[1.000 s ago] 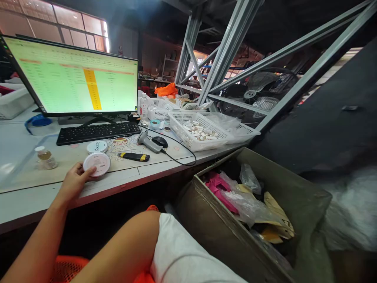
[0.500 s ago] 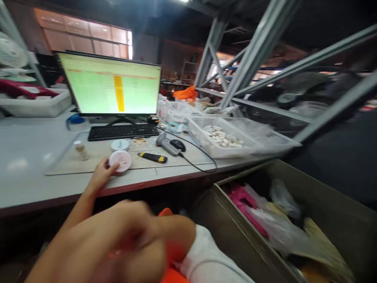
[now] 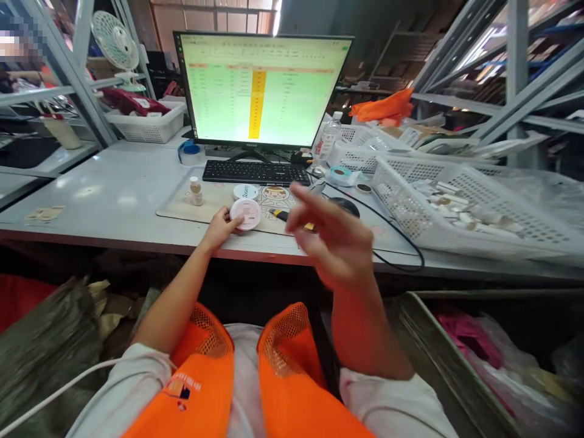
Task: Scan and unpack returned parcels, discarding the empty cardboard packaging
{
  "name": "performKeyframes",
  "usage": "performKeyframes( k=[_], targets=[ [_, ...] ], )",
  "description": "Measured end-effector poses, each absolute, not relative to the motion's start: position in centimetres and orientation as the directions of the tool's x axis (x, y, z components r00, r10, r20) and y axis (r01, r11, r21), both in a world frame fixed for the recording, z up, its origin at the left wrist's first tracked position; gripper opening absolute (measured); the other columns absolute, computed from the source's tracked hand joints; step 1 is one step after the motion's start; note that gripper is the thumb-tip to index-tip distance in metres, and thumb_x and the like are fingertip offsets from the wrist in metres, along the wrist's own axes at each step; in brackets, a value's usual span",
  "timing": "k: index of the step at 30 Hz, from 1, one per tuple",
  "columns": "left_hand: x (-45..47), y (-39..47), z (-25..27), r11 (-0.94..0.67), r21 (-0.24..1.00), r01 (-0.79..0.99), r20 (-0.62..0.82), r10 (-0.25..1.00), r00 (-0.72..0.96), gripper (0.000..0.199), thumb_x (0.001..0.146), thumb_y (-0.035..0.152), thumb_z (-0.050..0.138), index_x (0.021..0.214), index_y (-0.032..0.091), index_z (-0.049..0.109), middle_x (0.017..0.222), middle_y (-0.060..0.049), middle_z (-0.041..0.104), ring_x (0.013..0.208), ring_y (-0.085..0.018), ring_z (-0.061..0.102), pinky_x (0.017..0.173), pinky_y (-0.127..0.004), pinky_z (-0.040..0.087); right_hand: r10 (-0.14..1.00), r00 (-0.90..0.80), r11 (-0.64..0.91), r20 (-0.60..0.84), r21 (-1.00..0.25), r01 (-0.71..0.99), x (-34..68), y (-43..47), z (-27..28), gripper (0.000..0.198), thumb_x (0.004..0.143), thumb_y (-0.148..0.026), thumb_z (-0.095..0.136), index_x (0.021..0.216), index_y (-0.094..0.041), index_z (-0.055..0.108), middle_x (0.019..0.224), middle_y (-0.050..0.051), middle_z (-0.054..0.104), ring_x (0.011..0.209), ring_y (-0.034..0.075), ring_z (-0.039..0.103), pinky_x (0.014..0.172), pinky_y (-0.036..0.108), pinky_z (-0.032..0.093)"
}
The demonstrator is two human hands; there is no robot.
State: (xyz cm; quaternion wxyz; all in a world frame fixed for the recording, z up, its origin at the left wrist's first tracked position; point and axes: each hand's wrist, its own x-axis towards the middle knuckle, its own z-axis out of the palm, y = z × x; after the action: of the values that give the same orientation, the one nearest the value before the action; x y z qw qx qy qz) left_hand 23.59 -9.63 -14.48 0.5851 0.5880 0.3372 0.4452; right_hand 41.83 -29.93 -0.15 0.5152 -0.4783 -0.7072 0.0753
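Note:
My left hand (image 3: 219,230) grips a round pale pink jar (image 3: 247,215) at the desk's front edge, thumb across its flat printed face. Just behind that jar sits a second round tub (image 3: 245,192) with dark lettering on its white top. A small bottle (image 3: 196,191) with a white cap stands to the left on the desk mat (image 3: 176,205). My right hand (image 3: 335,240) hovers over the desk's front edge, blurred, fingers outstretched and nothing seen in it. It partly covers a yellow-black utility knife (image 3: 279,215) and a black mouse (image 3: 347,207).
A lit monitor (image 3: 219,103) and black keyboard (image 3: 255,173) stand behind the mat. To the right are a white basket (image 3: 401,207) of small white pieces, a tape roll (image 3: 340,175) and a black cable (image 3: 396,228). Below right is an open bin (image 3: 429,353) with plastic bags.
The view has swung left. My right hand has risen from low in front of my body to above the desk edge, its fingers now extended. My left hand keeps hold of the jar.

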Motion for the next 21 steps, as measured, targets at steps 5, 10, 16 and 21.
performKeyframes(
  k=[5, 10, 16, 21],
  targets=[
    [23.8, -9.5, -14.7, -0.083, 0.988, -0.131, 0.125, 0.927, 0.355, 0.045, 0.076, 0.038, 0.081, 0.104, 0.013, 0.057, 0.104, -0.012, 0.072, 0.090, -0.025, 0.071, 0.071, -0.036, 0.063, 0.803, 0.468, -0.353, 0.369, -0.339, 0.872, 51.1, -18.8, -4.6, 0.056, 0.092, -0.034, 0.056, 0.140, -0.005, 0.057, 0.127, 0.025, 0.062, 0.120, 0.038, 0.058, 0.101, 0.050, 0.046],
    [23.8, -9.6, -14.6, -0.084, 0.986, -0.145, 0.130, 0.931, 0.342, 0.046, 0.075, 0.038, 0.083, 0.105, 0.015, 0.058, 0.109, -0.012, 0.071, 0.098, -0.026, 0.070, 0.078, -0.038, 0.063, 0.799, 0.589, -0.579, 0.124, -0.104, 0.808, 54.7, -16.0, -7.9, 0.052, 0.094, -0.033, 0.056, 0.134, -0.001, 0.057, 0.132, 0.029, 0.060, 0.127, 0.041, 0.055, 0.105, 0.050, 0.041],
    [23.9, -9.6, -14.6, -0.046, 0.988, -0.146, 0.090, 0.944, 0.317, 0.042, 0.076, 0.035, 0.083, 0.101, 0.016, 0.055, 0.106, -0.010, 0.069, 0.097, -0.025, 0.070, 0.071, -0.036, 0.064, 0.800, 0.598, -0.587, 0.047, -0.145, 0.797, 53.9, -16.0, -5.5, 0.048, 0.091, -0.041, 0.057, 0.120, -0.005, 0.067, 0.116, 0.028, 0.067, 0.109, 0.038, 0.065, 0.086, 0.042, 0.048],
    [24.0, -9.4, -15.1, -0.092, 0.990, -0.105, 0.120, 0.944, 0.308, 0.042, 0.075, 0.036, 0.084, 0.099, 0.016, 0.056, 0.104, -0.009, 0.069, 0.095, -0.024, 0.070, 0.070, -0.034, 0.063, 0.996, 0.031, -0.001, 0.084, -0.343, 0.939, 51.0, -21.1, -1.6, 0.029, 0.086, -0.045, 0.058, 0.093, -0.020, 0.070, 0.082, 0.005, 0.070, 0.077, 0.023, 0.064, 0.067, 0.031, 0.043]
  ],
)
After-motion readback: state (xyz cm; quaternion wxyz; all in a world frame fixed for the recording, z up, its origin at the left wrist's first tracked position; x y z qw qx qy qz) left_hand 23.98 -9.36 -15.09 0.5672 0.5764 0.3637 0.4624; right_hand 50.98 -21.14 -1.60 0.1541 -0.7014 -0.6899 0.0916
